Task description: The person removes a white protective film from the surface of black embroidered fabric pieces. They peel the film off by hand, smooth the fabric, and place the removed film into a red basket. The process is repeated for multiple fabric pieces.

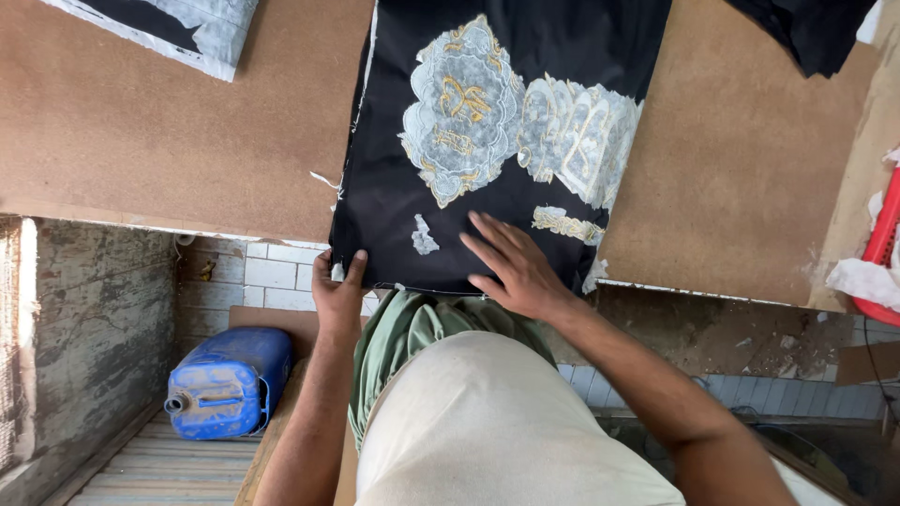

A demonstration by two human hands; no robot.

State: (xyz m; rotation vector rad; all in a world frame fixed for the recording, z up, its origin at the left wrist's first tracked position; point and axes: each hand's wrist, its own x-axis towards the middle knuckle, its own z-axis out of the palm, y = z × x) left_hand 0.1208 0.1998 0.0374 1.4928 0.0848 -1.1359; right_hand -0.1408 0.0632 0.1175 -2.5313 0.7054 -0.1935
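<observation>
Your left hand (339, 292) pinches black cloth (562, 56) edge at 7 o'clock; right hand (511, 267) lies flat, fingers apart, on tabletop (141, 141).

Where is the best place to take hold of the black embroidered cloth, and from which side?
Probably the near hem of the black embroidered cloth, from the person's side. That edge reaches the brown board's rim, so fingers can pinch it, as the left hand does. The right hand lies flat.
</observation>
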